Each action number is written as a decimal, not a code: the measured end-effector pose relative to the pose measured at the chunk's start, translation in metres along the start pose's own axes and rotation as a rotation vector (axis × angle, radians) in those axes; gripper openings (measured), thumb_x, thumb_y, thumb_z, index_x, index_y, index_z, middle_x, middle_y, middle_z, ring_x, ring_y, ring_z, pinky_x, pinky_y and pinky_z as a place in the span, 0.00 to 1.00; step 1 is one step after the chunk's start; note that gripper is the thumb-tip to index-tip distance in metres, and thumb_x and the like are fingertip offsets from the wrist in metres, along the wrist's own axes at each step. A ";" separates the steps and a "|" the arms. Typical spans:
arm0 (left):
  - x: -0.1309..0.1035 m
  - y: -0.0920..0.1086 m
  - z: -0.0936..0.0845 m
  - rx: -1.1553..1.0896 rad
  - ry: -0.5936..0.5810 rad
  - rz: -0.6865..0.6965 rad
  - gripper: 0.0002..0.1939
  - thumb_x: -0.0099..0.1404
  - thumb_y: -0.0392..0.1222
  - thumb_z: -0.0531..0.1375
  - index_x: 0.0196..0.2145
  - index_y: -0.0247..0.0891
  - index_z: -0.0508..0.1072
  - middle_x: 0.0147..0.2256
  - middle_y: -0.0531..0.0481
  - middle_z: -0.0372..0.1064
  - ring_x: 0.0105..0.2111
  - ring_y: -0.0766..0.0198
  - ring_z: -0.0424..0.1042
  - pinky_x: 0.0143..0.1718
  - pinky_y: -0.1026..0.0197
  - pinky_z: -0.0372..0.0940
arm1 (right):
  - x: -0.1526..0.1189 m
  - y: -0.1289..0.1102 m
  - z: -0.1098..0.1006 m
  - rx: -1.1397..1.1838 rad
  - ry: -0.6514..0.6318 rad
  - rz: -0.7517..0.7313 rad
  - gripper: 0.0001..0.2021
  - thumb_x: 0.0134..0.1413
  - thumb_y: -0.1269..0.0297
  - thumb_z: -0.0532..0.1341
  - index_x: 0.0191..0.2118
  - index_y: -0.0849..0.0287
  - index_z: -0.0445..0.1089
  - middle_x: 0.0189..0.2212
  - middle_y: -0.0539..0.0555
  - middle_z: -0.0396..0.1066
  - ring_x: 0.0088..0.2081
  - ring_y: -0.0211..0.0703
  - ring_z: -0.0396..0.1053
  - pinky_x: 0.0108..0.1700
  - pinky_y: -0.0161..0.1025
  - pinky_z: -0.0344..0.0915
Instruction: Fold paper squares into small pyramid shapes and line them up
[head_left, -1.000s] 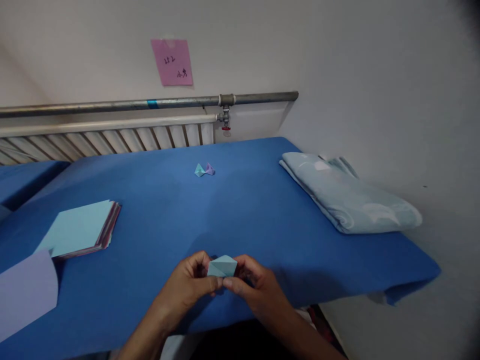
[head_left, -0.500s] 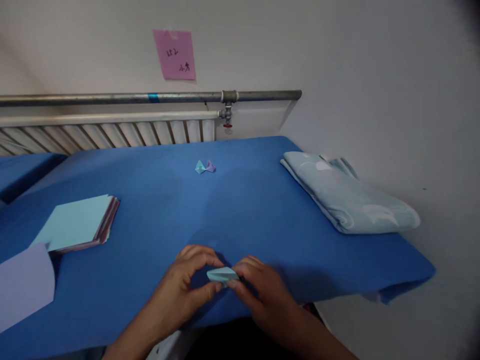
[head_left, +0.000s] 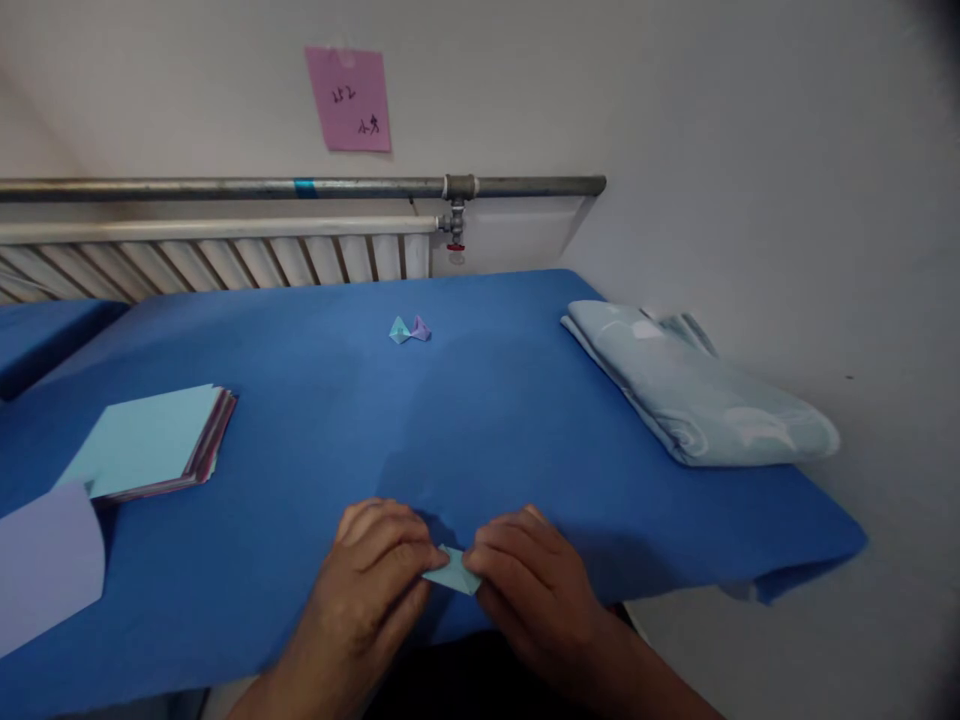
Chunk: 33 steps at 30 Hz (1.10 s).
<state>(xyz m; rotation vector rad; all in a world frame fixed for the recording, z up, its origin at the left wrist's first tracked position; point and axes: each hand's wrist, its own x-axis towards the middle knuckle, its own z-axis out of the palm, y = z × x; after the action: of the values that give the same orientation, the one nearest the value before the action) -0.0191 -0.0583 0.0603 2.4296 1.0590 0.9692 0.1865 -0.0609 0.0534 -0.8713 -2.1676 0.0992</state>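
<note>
A small folded piece of light blue paper [head_left: 454, 571] is between my hands, near the front edge of the blue-covered table. Its left end is pinched by my left hand [head_left: 371, 580], fingers curled above and thumb below. My right hand [head_left: 536, 580] grips the right end in the same way. The fingers cover both ends of the paper, so only its flat middle shows. Farther back on the blue cover [head_left: 315, 420] sit two small folded paper shapes, one mint green [head_left: 400, 330] and one purple [head_left: 421, 328], with their tips together.
To the left lies a stack of coloured paper [head_left: 146, 435], with a curved lilac sheet [head_left: 49, 570] overlapping its near corner. A folded pale blanket [head_left: 697, 390] rests along the right side by the wall. Behind the table run a metal pipe [head_left: 225, 189] and a radiator [head_left: 247, 262].
Both hands have rolled over, fingers closing down on the paper's ends. The folded paper has turned and tilted, now showing a flatter face slightly lower. The view has shifted slightly.
</note>
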 end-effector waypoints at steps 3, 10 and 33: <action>-0.001 0.001 -0.001 0.027 0.019 0.020 0.10 0.66 0.31 0.53 0.41 0.42 0.69 0.37 0.51 0.70 0.42 0.61 0.67 0.51 0.51 0.54 | 0.001 0.000 -0.002 0.013 -0.019 -0.005 0.07 0.58 0.77 0.53 0.37 0.60 0.66 0.31 0.52 0.72 0.34 0.40 0.67 0.43 0.41 0.61; 0.001 -0.002 0.006 0.055 0.016 0.028 0.09 0.67 0.33 0.52 0.40 0.43 0.70 0.35 0.52 0.72 0.40 0.62 0.69 0.51 0.50 0.56 | 0.005 0.004 0.000 0.043 -0.145 -0.039 0.10 0.60 0.75 0.50 0.39 0.58 0.66 0.29 0.50 0.70 0.33 0.39 0.65 0.40 0.39 0.60; -0.036 -0.023 0.041 0.318 0.019 0.042 0.14 0.67 0.30 0.50 0.44 0.37 0.73 0.40 0.46 0.76 0.43 0.58 0.71 0.51 0.50 0.57 | -0.017 0.015 0.026 -0.006 -0.474 0.046 0.10 0.59 0.74 0.53 0.45 0.59 0.66 0.38 0.55 0.70 0.40 0.44 0.64 0.42 0.43 0.57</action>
<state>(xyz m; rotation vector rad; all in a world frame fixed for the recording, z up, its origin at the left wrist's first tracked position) -0.0206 -0.0699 0.0019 2.7090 1.2562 0.8957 0.1843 -0.0551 0.0192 -0.9759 -2.5843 0.3531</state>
